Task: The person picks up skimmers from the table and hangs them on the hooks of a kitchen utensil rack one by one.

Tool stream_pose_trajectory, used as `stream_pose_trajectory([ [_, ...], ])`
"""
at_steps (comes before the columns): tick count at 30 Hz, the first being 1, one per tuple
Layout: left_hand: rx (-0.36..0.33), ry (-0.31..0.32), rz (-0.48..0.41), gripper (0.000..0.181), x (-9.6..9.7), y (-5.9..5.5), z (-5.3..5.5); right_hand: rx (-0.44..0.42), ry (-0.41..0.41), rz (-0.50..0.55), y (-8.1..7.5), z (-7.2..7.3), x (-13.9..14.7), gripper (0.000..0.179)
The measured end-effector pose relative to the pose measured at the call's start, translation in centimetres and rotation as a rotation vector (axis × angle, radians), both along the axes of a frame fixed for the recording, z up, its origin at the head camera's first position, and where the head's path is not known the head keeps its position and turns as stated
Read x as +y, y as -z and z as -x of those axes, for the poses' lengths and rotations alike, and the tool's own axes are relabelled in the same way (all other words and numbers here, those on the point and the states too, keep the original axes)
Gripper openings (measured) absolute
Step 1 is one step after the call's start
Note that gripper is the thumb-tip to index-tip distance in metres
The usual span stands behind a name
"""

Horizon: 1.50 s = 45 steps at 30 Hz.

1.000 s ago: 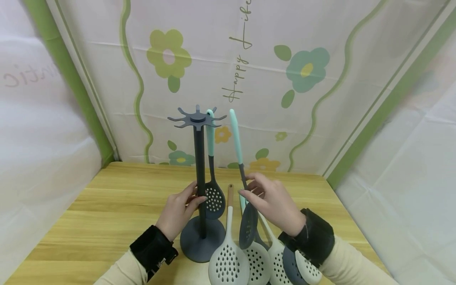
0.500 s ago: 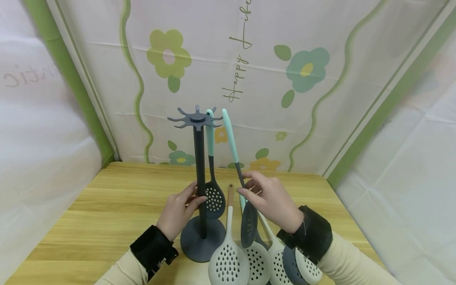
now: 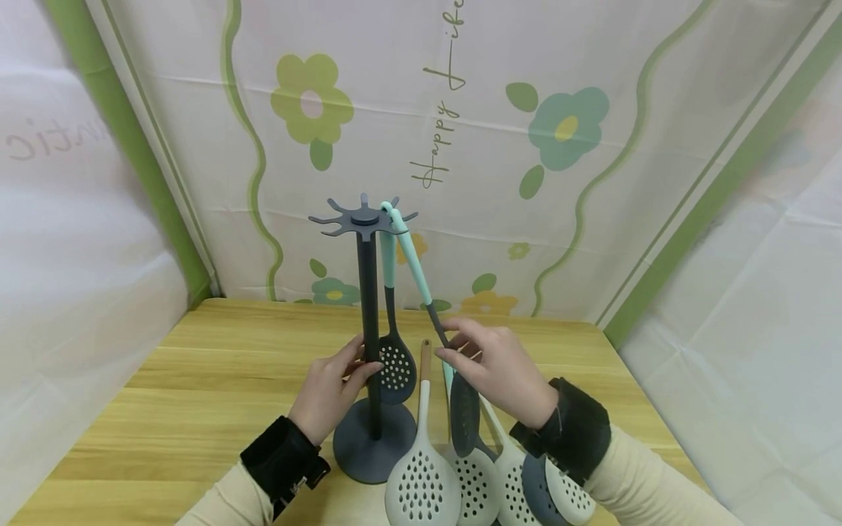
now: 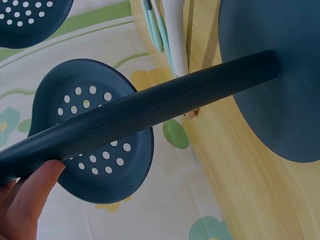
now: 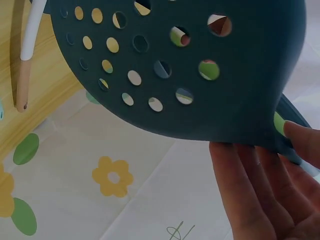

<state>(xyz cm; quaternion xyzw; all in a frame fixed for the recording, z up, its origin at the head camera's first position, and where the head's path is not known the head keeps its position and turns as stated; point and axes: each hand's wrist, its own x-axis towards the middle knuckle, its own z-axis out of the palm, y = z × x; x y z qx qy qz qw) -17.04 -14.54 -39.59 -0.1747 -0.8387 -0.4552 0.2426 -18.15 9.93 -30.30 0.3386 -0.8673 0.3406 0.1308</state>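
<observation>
Skimmer (image 3: 465, 420), pinched in our right fingers (image 5: 245, 195): handle tip (image 3: 397, 218) now swung to rack (image 3: 364, 218), seemingly hookable. Left fingers (image 4: 35, 192): gripping post (image 3: 368, 292).

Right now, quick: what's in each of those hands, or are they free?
Left hand: holding the dark utensil stand by its post.
Right hand: holding the mint-handled skimmer by its dark neck.

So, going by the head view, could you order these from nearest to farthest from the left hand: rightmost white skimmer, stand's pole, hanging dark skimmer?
1. Stand's pole: in the left hand's grip.
2. Hanging dark skimmer: just right of the pole.
3. Rightmost white skimmer: far to the lower right, partly hidden.
</observation>
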Motion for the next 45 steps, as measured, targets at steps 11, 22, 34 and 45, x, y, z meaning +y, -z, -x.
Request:
stream_pose_trajectory([
  [11, 0.025, -0.005, 0.002, 0.037, 0.0, 0.0, 0.1, 0.039, -0.008, -0.028, 0.5, 0.9, -0.4, 0.033],
  [22, 0.026, -0.002, 0.004, 0.032, 0.1, 0.1, 0.1, -0.062, -0.021, -0.014, 1.6, 2.5, -1.3, 0.039],
  [34, 0.012, -0.01, 0.019, 0.035, 0.1, 0.1, 0.1, -0.115, 0.0, 0.022, 2.8, 3.0, -2.7, 0.042],
  [45, 0.02, -0.02, 0.025, 0.033, 0.1, 0.3, 0.1, -0.097, -0.02, 0.054, 3.4, 3.2, -3.3, 0.035],
])
